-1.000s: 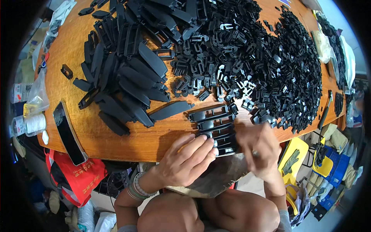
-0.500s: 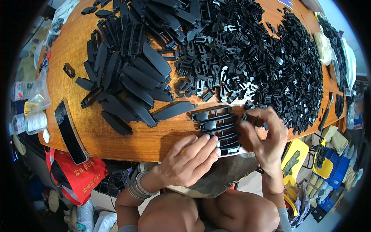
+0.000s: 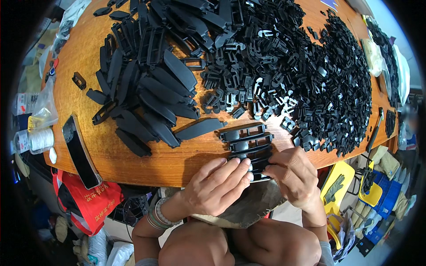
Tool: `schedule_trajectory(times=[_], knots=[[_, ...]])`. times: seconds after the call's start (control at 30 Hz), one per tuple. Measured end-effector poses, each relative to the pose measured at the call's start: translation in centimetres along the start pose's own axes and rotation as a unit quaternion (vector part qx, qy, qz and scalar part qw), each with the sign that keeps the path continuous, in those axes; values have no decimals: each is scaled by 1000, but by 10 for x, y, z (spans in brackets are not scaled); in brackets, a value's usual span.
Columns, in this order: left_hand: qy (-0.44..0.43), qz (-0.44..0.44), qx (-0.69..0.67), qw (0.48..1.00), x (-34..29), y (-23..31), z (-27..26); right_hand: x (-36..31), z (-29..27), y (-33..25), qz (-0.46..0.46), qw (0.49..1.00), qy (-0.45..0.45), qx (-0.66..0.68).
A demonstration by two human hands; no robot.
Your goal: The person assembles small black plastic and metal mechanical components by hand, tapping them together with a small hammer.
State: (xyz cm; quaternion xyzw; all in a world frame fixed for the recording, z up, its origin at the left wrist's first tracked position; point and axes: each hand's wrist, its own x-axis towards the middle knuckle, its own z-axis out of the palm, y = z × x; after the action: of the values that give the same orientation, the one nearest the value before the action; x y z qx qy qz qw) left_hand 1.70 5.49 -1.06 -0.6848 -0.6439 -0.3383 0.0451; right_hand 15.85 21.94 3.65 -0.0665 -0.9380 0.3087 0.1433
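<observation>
Several narrow black plastic frames (image 3: 251, 145) lie side by side at the table's near edge, with open slots and smooth bars across them. My left hand (image 3: 217, 184) rests flat, its stretched fingertips on the left ends of the nearer frames. At their right ends my right hand (image 3: 295, 175) is closed in a pinch, thumb and forefinger against a nearer frame. Whatever sits between those fingertips is hidden. Just beyond my right hand spreads a heap of small black plastic clips (image 3: 266, 62). One longer black handle-shaped piece (image 3: 200, 128) lies left of the row.
A pile of long black plastic pieces (image 3: 151, 84) covers the table's left middle. Tiny black parts (image 3: 341, 88) fill the right. A phone (image 3: 82, 150) lies near the left edge, above a red bag (image 3: 88, 199). A black-handled tool (image 3: 375, 131) lies far right.
My right hand has come down and nearer, from beside the clip heap to the right ends of the nearer frames. A dark small piece showed at its fingertips before. My left hand stays put.
</observation>
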Motion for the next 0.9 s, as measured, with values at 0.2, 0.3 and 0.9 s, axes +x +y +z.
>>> schedule_trajectory(times=[0.2,0.3,0.9], knots=[[-2,0,-2,1000,0,0,0,1,-4,4,-55,997,-36,-30],[-6,2,-6,1000,2,0,0,-4,-1,8,-61,997,-32,-42],[9,-21,-10,1000,-2,2,-1,36,-18,41,41,969,86,-229]])
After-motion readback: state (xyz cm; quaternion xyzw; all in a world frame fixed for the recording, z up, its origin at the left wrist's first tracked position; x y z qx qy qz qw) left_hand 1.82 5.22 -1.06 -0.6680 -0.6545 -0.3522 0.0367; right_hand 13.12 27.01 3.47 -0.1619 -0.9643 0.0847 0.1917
